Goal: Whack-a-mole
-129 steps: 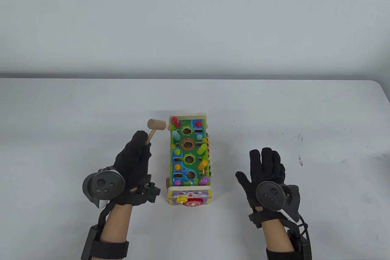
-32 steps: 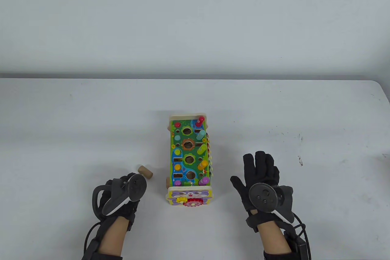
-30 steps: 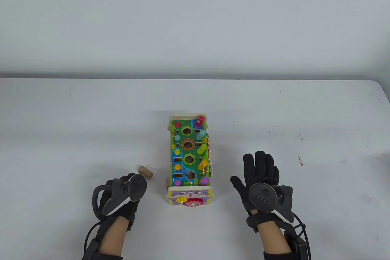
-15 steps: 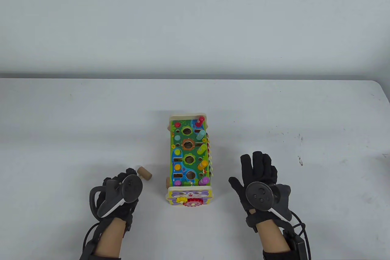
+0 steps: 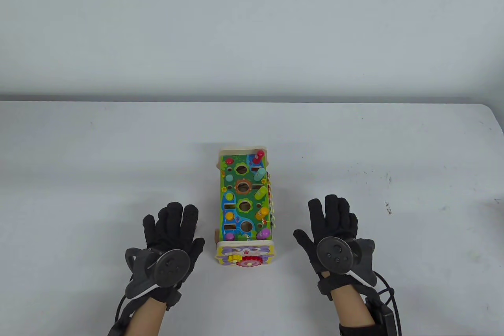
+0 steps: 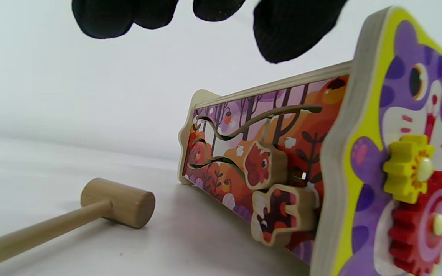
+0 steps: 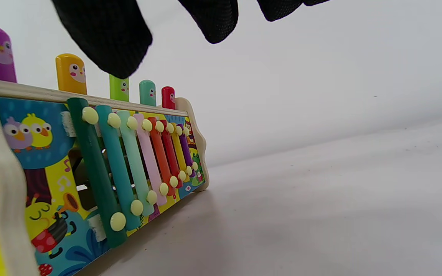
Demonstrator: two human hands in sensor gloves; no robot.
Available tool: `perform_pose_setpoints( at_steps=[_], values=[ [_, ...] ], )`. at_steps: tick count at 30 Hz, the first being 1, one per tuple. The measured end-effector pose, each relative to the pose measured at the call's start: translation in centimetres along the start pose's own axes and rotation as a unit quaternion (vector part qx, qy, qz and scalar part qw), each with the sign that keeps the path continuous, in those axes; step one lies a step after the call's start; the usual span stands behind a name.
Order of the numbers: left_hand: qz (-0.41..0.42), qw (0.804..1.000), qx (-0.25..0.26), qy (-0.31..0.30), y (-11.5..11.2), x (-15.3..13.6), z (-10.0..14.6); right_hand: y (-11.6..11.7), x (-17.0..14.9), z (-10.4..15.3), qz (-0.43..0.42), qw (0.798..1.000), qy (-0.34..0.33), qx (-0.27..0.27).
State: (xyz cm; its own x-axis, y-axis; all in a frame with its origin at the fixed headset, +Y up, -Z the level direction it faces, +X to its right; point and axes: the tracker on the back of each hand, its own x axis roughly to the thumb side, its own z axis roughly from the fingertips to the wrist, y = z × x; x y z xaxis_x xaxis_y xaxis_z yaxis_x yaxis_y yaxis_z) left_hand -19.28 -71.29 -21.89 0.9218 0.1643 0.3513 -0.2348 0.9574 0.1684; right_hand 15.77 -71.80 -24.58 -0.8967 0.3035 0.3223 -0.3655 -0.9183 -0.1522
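Lying flat, fingers spread: left hand (image 5: 173,233) over hammer (image 6: 90,211), right hand (image 5: 330,229) beside toy (image 5: 244,206).

- Black gloved fingers (image 7: 106,34) of the right hand hang in from the top edge, spread, touching nothing.
- The toy box (image 7: 44,168) stands on the pale surface (image 7: 320,199).
- Xylophone bars (image 7: 136,161) line its side.
- Five pegs (image 7: 70,73), purple, yellow, green, teal, red, stick up above it.
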Motion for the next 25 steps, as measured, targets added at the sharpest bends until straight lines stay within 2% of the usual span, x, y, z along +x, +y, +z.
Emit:
perform_pose_setpoints(
  at_steps=[25],
  values=[
    [-0.002,1.0,-0.009,-0.011,-0.15,0.43,0.02,0.08,0.04,0.1,0.003,1.0,-0.001,0.0]
  ],
)
